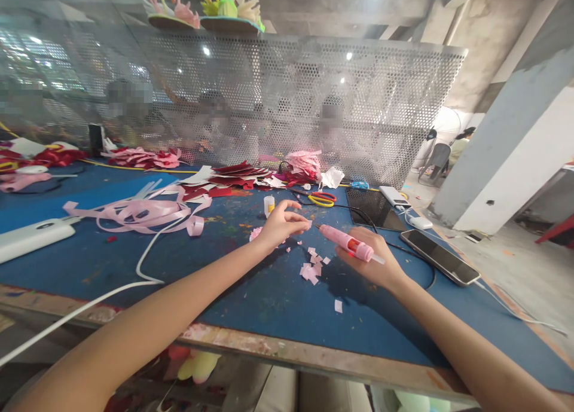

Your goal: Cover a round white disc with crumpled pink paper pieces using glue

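My left hand [283, 225] is above the blue table, thumb and fingers pinching a small pink square [309, 223]. In my right hand [374, 259] is a pink glue gun [343, 240], with a whitish glue stick [378, 259] poking out of its rear. Its nozzle points left and is close to the pinched square; whether they touch I cannot tell. Below, between my hands, lies a loose heap of pink squares [309, 272], with a single pink square [338, 306] nearer the front edge. A small white container [269, 206] stands behind my left hand.
Pink ribbon [134, 216] and a white handheld tool [38, 235] lie left. Behind are red sheets [233, 179] and red-and-yellow-handled scissors [321, 199]. A phone [439, 256], a tablet [374, 210] and cables lie right. A perforated metal screen [287, 95] stands at the back.
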`<control>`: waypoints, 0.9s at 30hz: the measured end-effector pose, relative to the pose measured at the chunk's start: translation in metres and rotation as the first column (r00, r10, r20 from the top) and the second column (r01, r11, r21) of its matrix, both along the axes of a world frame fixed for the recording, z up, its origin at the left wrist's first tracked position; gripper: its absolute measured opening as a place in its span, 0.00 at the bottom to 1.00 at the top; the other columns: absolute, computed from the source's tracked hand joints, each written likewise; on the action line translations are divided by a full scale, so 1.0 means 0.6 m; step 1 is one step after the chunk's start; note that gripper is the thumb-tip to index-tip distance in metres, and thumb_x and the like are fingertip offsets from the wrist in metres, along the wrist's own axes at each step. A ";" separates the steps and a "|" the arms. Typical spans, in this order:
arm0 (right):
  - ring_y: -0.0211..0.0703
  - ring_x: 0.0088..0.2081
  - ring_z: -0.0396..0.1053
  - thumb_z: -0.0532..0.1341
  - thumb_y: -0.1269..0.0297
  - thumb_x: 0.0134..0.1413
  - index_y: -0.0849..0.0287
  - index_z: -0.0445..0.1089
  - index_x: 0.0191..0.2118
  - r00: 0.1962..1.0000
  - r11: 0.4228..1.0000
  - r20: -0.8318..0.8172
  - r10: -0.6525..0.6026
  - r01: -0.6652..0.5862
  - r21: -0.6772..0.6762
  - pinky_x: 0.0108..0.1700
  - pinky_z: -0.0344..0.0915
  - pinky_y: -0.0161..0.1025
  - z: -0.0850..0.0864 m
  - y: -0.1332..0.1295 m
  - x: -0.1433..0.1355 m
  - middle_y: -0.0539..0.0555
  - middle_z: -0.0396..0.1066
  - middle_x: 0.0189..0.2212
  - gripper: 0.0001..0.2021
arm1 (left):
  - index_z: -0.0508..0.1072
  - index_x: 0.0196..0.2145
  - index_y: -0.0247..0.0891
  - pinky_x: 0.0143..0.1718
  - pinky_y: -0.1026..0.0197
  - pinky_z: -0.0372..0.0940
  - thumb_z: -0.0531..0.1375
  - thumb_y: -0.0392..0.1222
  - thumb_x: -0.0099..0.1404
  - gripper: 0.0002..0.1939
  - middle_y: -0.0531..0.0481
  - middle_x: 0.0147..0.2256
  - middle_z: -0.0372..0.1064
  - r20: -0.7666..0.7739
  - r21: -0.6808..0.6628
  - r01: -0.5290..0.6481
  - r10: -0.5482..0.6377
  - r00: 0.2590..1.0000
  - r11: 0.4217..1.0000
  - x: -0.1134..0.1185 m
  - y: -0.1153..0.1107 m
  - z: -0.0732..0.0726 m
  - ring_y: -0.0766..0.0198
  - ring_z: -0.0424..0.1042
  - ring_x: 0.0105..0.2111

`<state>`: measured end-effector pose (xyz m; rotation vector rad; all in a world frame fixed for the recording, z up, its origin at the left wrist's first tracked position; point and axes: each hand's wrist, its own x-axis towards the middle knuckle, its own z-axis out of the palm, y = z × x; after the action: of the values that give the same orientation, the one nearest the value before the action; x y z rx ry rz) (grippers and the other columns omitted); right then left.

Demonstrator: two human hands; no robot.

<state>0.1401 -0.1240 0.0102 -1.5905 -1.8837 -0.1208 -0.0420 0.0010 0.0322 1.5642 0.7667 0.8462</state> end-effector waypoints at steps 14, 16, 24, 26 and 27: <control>0.36 0.22 0.55 0.55 0.57 0.52 0.56 0.56 0.19 1.000 1.000 -0.007 -0.019 0.019 0.013 0.26 0.50 0.35 0.003 -0.005 -0.002 0.48 0.58 0.18 0.15 | 0.57 0.39 0.39 0.28 0.64 0.66 0.65 0.32 0.49 0.24 0.56 0.24 0.71 0.002 0.044 0.036 -0.037 0.999 0.998 0.002 0.000 -0.006 0.67 0.71 0.24; 0.35 0.22 0.54 0.54 0.57 0.52 0.57 0.57 0.19 1.000 1.000 0.005 -0.028 0.028 0.005 0.26 0.49 0.35 0.003 -0.005 -0.001 0.48 0.58 0.18 0.15 | 0.56 0.39 0.39 0.28 0.64 0.66 0.64 0.32 0.49 0.23 0.56 0.24 0.71 0.010 0.048 0.049 -0.049 0.999 0.998 0.003 0.001 -0.008 0.67 0.71 0.24; 0.34 0.21 0.53 0.53 0.57 0.53 0.58 0.58 0.19 0.998 0.999 0.047 -0.046 0.047 -0.015 0.25 0.48 0.34 0.005 -0.008 -0.004 0.48 0.58 0.18 0.15 | 0.56 0.38 0.39 0.28 0.63 0.65 0.64 0.32 0.49 0.22 0.55 0.24 0.71 0.033 0.051 0.061 -0.063 0.997 0.997 0.005 0.002 -0.012 0.66 0.72 0.24; 0.34 0.21 0.53 0.53 0.57 0.53 0.58 0.58 0.19 0.997 0.998 0.053 -0.049 0.050 -0.030 0.25 0.48 0.34 0.005 -0.007 -0.004 0.48 0.58 0.18 0.15 | 0.56 0.38 0.39 0.28 0.63 0.65 0.63 0.32 0.50 0.22 0.55 0.25 0.71 0.032 0.054 0.067 -0.069 0.997 0.996 0.005 0.003 -0.013 0.65 0.72 0.24; 0.34 0.21 0.53 0.53 0.57 0.53 0.58 0.58 0.19 0.997 0.998 0.054 -0.050 0.052 -0.038 0.25 0.48 0.34 0.004 -0.007 -0.004 0.48 0.58 0.18 0.15 | 0.55 0.38 0.40 0.28 0.62 0.65 0.63 0.33 0.50 0.22 0.55 0.25 0.71 0.033 0.054 0.074 -0.075 0.997 0.996 0.005 0.004 -0.014 0.65 0.72 0.24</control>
<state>0.1379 -0.1283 0.0128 -1.6777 -1.8978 -0.1501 -0.0389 0.0032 0.0236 1.6104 0.6614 0.8431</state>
